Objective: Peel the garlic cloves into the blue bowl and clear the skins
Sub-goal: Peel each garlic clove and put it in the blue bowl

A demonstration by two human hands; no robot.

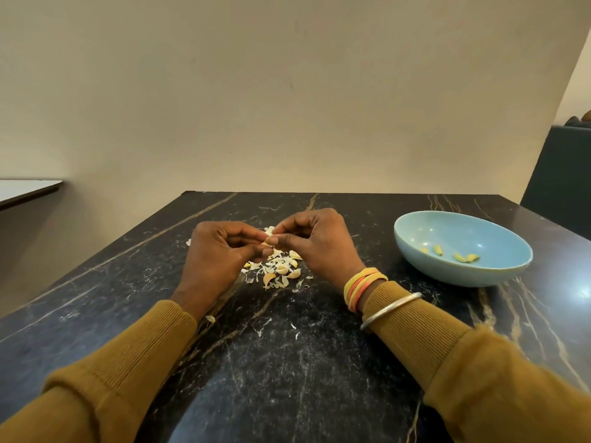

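A person in mustard-coloured sleeves point(415, 334) is peeling garlic at a dark, marble-patterned table point(287, 362), working over a small pile of skins point(275, 266) lying just under the hands. The left hand point(220, 251) and the right hand point(315, 243) are meeting fingertip to fingertip above that pile. Both have their fingers curled in and thumbs pressing forward, pinching one garlic clove point(267, 240) between them. Only a pale sliver of the clove is showing, so it cannot be told which way its long axis is running or how much skin is clinging to it.

A few unpeeled cloves point(269, 278) are lying among the skins on the near side of the pile. The blue bowl point(463, 278) is standing well to the right of the hands, apart from the pile, with a handful of peeled cloves point(462, 257) resting in its bottom.

That layout is shaping the coming move. The bowl is lying on the right hand's side, and the right hand is plainly the nearer of the two. Once the clove is bare, the right hand is likely to be the one carrying it across and dropping it in, leaving the left free for the next clove. The job is looking partly done, with skins scattered across the table and waiting to be cleared.
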